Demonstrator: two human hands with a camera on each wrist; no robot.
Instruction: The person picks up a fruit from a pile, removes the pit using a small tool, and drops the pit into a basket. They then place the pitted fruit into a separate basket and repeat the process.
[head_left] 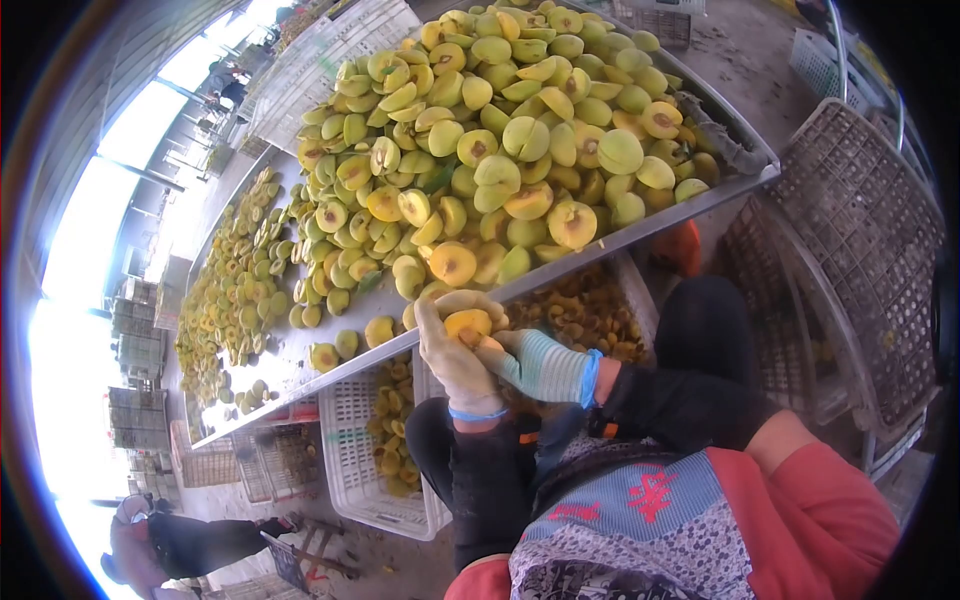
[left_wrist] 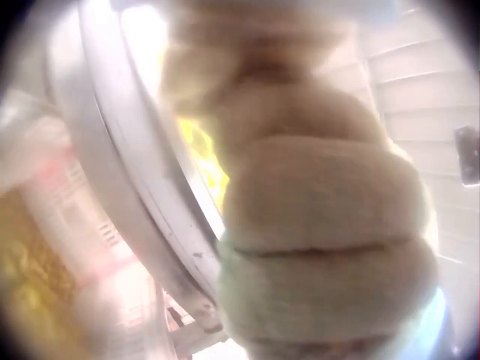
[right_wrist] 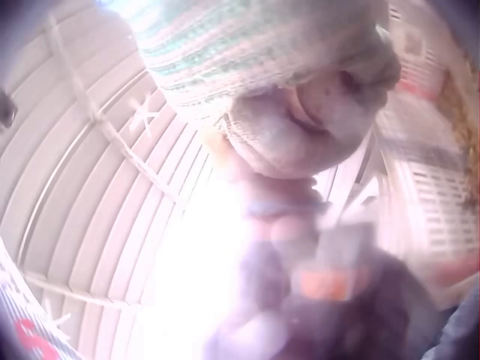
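Observation:
My left hand, in a cream glove, grips a yellow peach half at the front edge of a metal table. Its curled fingers fill the left wrist view, which hides the fruit. Coming in from the right, my right hand wears a teal-striped knit glove and has its fingertips against the fruit's lower side. In the right wrist view its fingers are curled, with some bare skin showing; I cannot tell whether they also hold a small tool. Halved peaches are heaped just beyond both hands.
Below the table edge, a white crate holds peach pieces, and a container of darker pieces stands beside it. Stacked brown crates rise at right. Smaller halves spread over the table's left. Another person is at lower left.

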